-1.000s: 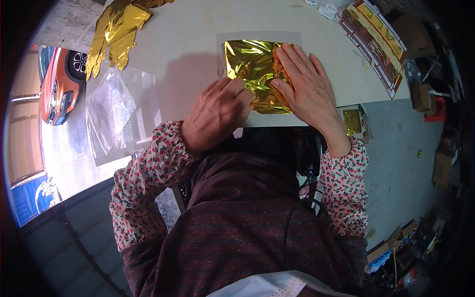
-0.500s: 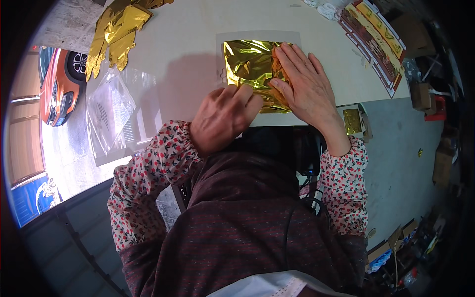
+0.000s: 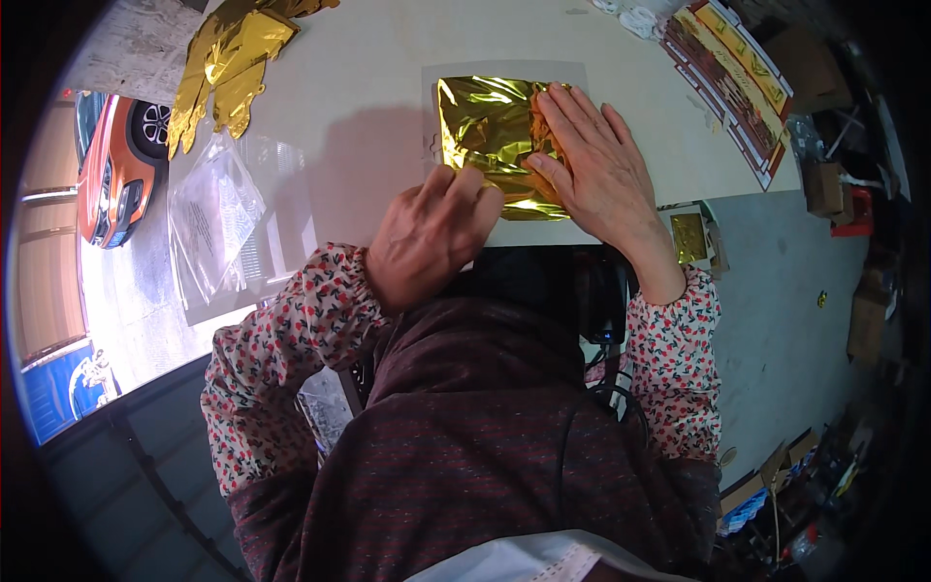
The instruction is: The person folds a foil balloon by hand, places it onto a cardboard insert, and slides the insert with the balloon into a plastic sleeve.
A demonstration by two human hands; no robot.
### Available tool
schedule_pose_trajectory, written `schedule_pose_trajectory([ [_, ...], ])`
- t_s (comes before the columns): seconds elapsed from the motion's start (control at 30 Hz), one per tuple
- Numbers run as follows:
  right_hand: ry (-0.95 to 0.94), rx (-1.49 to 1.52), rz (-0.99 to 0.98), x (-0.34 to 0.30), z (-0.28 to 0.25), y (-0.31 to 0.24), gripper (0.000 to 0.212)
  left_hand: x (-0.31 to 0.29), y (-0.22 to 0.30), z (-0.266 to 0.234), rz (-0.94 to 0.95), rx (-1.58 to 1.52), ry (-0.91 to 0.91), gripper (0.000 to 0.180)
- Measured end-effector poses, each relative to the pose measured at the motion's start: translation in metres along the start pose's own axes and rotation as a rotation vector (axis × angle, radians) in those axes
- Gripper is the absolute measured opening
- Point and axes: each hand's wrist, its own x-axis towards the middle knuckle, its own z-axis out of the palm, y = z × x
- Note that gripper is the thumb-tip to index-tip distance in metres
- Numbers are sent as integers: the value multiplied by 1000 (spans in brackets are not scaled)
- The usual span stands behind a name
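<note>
A crinkled sheet of shiny gold foil (image 3: 490,126) lies on a greyish clear sheet (image 3: 572,71) at the near edge of the table. My right hand (image 3: 603,179) rests flat on the foil's right part, fingers stretched out and the thumb apart. At the foil's lower left corner, my left hand (image 3: 432,225) is closed with its knuckles up. Its fingertips are hidden beneath the hand, but they seem to pinch the foil's edge there.
More gold foil (image 3: 238,68) is heaped at the table's far left, above a clear plastic bag (image 3: 215,209). Printed card pieces (image 3: 732,92) lie at the far right. Below the right table edge stands a box with gold foil (image 3: 690,238). An orange car (image 3: 121,175) is outside at left.
My left hand has shifted slightly left, its forearm moving outward with it. My right hand stays pressed on the foil, almost unmoved.
</note>
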Motion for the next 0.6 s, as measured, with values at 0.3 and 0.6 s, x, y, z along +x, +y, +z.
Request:
schedule_pose_trajectory([
  [0.3, 3, -2, -1, 0, 1, 0, 63, -2, 3, -11, -113, -60, -154, 25],
  [0.6, -2, -2, -3, -1, 1, 0, 64, -22, -7, -10, 37, -144, -115, 38],
])
